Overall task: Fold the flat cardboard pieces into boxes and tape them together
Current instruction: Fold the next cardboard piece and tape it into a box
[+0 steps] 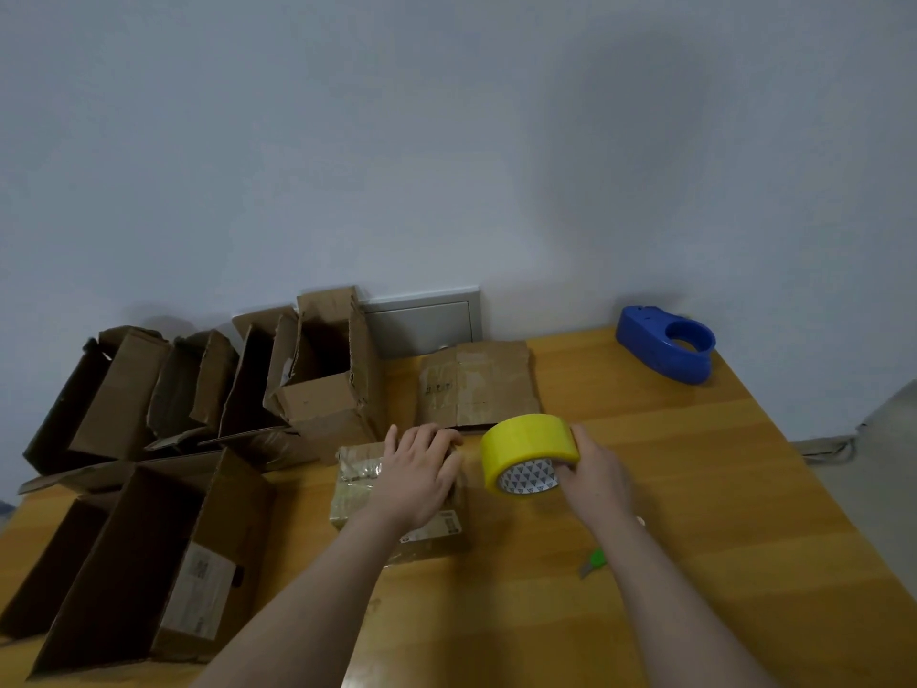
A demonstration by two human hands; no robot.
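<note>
The left hand [422,471] lies flat on top of a small cardboard box [360,491], with its fingers laid out straight and pressing the box down so it stays closed. The right hand [598,476] is just beside it on the right, and its fingers and thumb are curled around a yellow tape roll [526,446], which it holds up on its edge close to the box. I cannot see any tape pulled out from the roll, so I think this small box is folded but not yet taped along the top. It has old tape and a label on it. Near the right arm, a green cutter [593,563] lies on the desk [719,489]. A little farther away, past the hands, one flat cardboard piece [476,384] lies on the desk, not folded yet. A blue tape dispenser [667,345] sits far off in the right corner. On the left side there is a big open box [139,553] close by, and more open boxes [317,389] stand in a row along the wall [446,141]. So I think many boxes are made, one is being closed, and one flat piece is left.
</note>
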